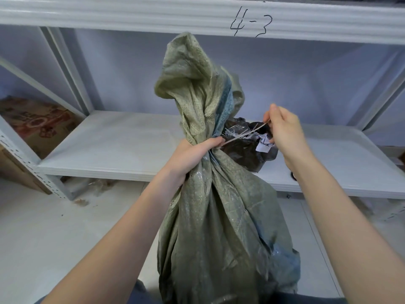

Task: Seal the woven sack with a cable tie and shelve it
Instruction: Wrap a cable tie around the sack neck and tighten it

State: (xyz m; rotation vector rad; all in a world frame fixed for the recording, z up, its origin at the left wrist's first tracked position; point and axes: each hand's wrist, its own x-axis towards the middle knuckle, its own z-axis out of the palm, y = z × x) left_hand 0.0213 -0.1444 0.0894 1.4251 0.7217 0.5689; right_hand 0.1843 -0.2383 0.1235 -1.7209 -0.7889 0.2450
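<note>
Midway through sealing, by the look of it: cable tie (241, 135) looped at the bunched neck of the green woven sack (210, 194), tail drawn out to the right, probably not yet cinched tight; shelving not yet begun. Left hand (192, 157) clenched around the neck, sack hanging below it in front of the white shelf (114, 148) under the mark "4-3" (252, 24). Right hand (282, 130) pinching the tail, just right of the neck. Behind, on the shelf, a dark plastic bag (247, 154).
</note>
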